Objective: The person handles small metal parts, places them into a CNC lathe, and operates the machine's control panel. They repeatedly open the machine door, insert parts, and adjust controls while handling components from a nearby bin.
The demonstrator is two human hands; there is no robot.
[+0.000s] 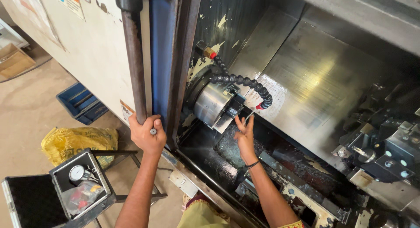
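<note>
My left hand [148,136] is closed around the lower end of a rusty vertical door handle [134,66] on the lathe's sliding door. A small round metal piece [153,131] is pinched between its fingers. My right hand [244,134] reaches inside the machine with its fingers spread, just below and right of the steel chuck [211,103]. A thin shiny bit [250,116] shows at its fingertips; I cannot tell whether it is held. A black band sits on that wrist.
A black segmented coolant hose [245,81] curves over the chuck. The tool turret [380,151] stands at the right. Outside, an open case [81,184] holds a dial gauge, beside a yellow sack [78,140], a blue crate [81,103] and a cardboard box [13,59].
</note>
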